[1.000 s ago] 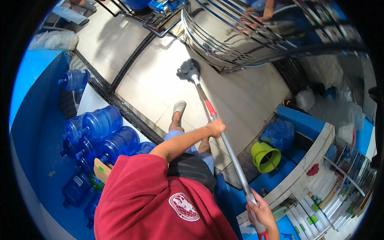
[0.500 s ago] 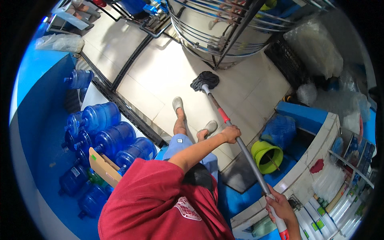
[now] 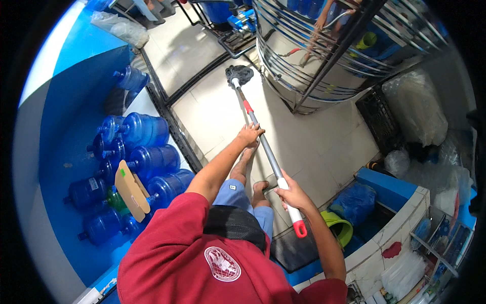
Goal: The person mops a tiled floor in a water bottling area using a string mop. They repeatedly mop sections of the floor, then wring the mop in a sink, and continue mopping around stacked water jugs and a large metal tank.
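Observation:
A mop (image 3: 273, 161) with a grey, red and white handle slants away from me across the pale tiles. Its dark mop head (image 3: 239, 75) rests on the floor near the black frame of the steel tank. My left hand (image 3: 250, 134) grips the grey pole just below the red collar. Farther back, my right hand (image 3: 292, 191) is closed around the white grip, above the red end cap (image 3: 300, 229). Both sandalled feet stand on the tiles beneath the pole.
Several blue water jugs (image 3: 152, 162) and a cardboard piece (image 3: 130, 190) lie to my left. A shiny steel tank (image 3: 288, 76) stands ahead. On the right are a black crate (image 3: 379, 119), a lime-green bucket (image 3: 338, 227) and a blue ledge (image 3: 385, 187).
The mop head has moved forward and left across the floor. Both hands have gone along, the right one swinging in from the far right toward my body.

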Demonstrator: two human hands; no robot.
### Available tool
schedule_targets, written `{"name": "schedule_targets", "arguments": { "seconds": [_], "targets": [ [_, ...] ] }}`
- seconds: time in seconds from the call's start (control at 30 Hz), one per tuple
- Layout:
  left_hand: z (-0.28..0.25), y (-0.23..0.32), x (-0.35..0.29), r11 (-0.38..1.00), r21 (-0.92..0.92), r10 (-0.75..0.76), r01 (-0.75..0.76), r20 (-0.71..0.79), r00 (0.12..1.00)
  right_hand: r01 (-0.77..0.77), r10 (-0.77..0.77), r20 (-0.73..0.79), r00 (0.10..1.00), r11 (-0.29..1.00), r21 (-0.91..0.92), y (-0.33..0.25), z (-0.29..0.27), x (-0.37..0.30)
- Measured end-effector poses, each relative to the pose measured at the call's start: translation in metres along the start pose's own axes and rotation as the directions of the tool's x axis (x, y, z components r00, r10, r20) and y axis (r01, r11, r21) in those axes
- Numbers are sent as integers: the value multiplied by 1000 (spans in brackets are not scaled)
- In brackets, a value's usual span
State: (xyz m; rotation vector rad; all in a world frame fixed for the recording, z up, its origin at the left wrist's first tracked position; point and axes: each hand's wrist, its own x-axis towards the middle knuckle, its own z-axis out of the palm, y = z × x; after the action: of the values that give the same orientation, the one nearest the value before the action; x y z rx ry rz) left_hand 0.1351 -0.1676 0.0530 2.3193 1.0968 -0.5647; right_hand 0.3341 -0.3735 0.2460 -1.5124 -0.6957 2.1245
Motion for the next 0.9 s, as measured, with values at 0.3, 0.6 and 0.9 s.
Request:
{"name": "schedule_targets", "arguments": {
  "seconds": [0.3, 0.6, 0.9],
  "targets": [
    [-12, -9, -9, 919, -185, 301, -347, -237, 924, -203, 221, 67, 973, 958, -204, -108, 26, -108],
    [-78, -89, -66, 753, -220, 602, -620, -149, 784, -552, 569, 89, 818, 818, -158, -266, 118, -108],
    [-196, -214, -104, 840, -122, 485, -528, -266, 833, -580, 613, 114, 782, 782, -227, -375, 161, -55]
  ]
}}
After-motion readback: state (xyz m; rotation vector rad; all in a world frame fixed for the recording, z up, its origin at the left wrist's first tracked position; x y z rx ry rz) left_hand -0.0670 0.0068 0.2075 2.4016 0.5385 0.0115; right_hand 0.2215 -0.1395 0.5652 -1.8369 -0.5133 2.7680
